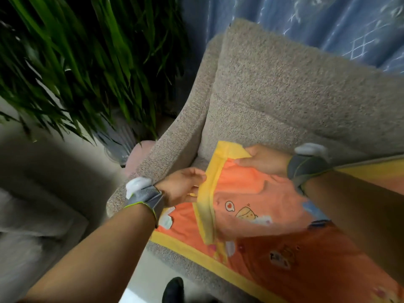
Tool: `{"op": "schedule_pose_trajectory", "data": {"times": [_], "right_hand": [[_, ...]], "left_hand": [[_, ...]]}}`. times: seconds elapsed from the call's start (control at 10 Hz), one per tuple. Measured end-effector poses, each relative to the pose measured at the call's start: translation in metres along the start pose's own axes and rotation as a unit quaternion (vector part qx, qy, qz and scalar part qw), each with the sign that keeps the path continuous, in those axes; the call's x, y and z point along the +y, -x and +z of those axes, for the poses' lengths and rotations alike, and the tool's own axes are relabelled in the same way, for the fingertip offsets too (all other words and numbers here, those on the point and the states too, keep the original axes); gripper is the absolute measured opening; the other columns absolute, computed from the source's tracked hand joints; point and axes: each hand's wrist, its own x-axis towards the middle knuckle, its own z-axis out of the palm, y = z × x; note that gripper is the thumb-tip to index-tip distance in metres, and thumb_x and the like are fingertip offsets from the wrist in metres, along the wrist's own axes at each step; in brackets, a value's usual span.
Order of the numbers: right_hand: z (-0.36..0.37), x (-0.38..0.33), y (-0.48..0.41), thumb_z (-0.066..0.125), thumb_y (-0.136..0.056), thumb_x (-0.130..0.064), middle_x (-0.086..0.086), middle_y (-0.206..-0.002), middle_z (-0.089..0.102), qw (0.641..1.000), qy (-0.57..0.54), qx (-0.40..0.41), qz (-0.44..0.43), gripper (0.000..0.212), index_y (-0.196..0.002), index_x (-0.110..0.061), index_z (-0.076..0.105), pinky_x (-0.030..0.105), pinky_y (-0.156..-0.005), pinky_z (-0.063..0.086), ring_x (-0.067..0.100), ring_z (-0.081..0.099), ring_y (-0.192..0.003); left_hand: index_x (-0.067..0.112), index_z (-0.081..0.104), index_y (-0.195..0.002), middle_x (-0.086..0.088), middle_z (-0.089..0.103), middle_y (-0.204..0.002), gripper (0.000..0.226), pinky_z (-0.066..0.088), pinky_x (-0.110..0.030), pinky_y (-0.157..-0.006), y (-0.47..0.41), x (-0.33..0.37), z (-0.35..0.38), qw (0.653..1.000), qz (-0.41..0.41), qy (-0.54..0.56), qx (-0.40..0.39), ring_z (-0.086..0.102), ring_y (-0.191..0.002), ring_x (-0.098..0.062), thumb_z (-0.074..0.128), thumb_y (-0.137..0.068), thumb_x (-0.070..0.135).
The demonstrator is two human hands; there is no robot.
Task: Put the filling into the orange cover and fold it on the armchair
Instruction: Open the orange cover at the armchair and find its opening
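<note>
The orange cover [244, 200] with a yellow border and cartoon prints lies spread over the seat of the beige armchair [273, 90]. One layer is turned over onto another, so a yellow band runs up its left side. My left hand [182, 185] pinches that yellow band near its middle. My right hand [265, 159] grips the upper yellow corner of the turned layer. Both wrists wear grey straps. No filling shows outside the cover.
A tall green plant [76, 62] in a ribbed pot [119, 145] stands left of the armchair. Blue patterned curtains [317, 20] hang behind it. A pale blurred shape [32, 215] is at the left. A dark shoe [173, 289] shows on the floor below.
</note>
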Motion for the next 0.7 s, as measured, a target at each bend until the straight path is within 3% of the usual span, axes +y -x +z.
{"op": "schedule_pose_trajectory", "data": {"times": [0.1,0.2,0.3,0.4,0.5,0.6,0.7], "right_hand": [[0.025,0.021,-0.053,0.055,-0.089,-0.025,0.015,-0.102,0.07,0.998,0.062,0.018,-0.012,0.022,-0.098,-0.008,0.067,0.036,-0.085,0.049,0.029,0.064,-0.093],[0.043,0.045,-0.091,0.053,-0.09,-0.014,0.028,-0.086,0.065,0.994,0.097,0.04,-0.014,0.022,-0.08,0.004,0.06,0.033,-0.067,0.039,0.028,0.057,-0.068],[0.061,0.077,-0.126,0.052,-0.091,-0.015,0.007,-0.06,0.048,0.985,0.157,0.066,0.004,0.037,-0.056,-0.017,0.04,0.03,-0.056,0.023,0.021,0.045,-0.062],[0.071,0.104,-0.153,0.052,-0.092,-0.015,0.018,-0.069,0.051,0.981,0.17,0.095,-0.005,0.032,-0.06,-0.009,0.049,0.03,-0.05,0.024,0.027,0.051,-0.07],[0.082,0.136,-0.185,0.053,-0.091,-0.016,0.01,-0.059,0.046,0.98,0.161,0.114,0.006,0.034,-0.059,-0.007,0.048,0.02,-0.044,0.026,0.022,0.046,-0.057],[0.087,0.15,-0.204,0.053,-0.091,-0.021,-0.002,-0.059,0.034,0.974,0.189,0.122,0.019,0.042,-0.054,-0.017,0.032,0.034,-0.054,0.017,0.019,0.039,-0.062],[0.089,0.168,-0.224,0.055,-0.089,-0.024,0.005,-0.062,0.043,0.975,0.174,0.138,0.013,0.042,-0.054,-0.018,0.034,0.027,-0.06,0.022,0.02,0.045,-0.075]], "left_hand": [[0.02,0.053,-0.085,0.002,0.053,-0.069,0.017,0.052,-0.024,-0.062,-0.04,-0.033,-0.021,0.999,-0.016,-0.008,0.039,0.055,-0.048,-0.002,0.047,-0.094,0.007],[0.018,0.056,-0.085,0.004,0.056,-0.063,0.019,0.053,-0.027,-0.061,-0.069,-0.057,-0.043,0.997,-0.049,0.003,0.056,0.056,-0.047,-0.005,0.046,-0.094,0.005],[0.021,0.053,-0.081,0.006,0.057,-0.059,0.019,0.046,-0.025,-0.06,-0.101,-0.075,-0.063,0.991,-0.115,-0.016,0.07,0.058,-0.047,-0.004,0.047,-0.094,0.01],[0.02,0.048,-0.077,0.002,0.054,-0.07,0.02,0.038,-0.025,-0.063,-0.132,-0.099,-0.077,0.986,-0.102,-0.049,0.123,0.054,-0.054,-0.008,0.046,-0.096,0.015],[0.01,0.059,-0.096,-0.013,0.063,-0.097,0.018,0.049,-0.034,-0.078,-0.204,-0.146,-0.097,0.976,-0.121,-0.107,0.146,0.052,-0.066,-0.012,0.046,-0.095,0.022],[0.013,0.055,-0.08,-0.01,0.063,-0.088,0.017,0.046,-0.028,-0.07,-0.231,-0.157,-0.1,0.971,-0.117,-0.094,0.184,0.052,-0.065,-0.014,0.049,-0.092,0.022],[0.015,0.048,-0.068,-0.003,0.052,-0.072,0.025,0.042,-0.022,-0.061,-0.258,-0.165,-0.092,0.97,-0.115,-0.053,0.207,0.049,-0.062,-0.014,0.048,-0.092,0.016]]}}
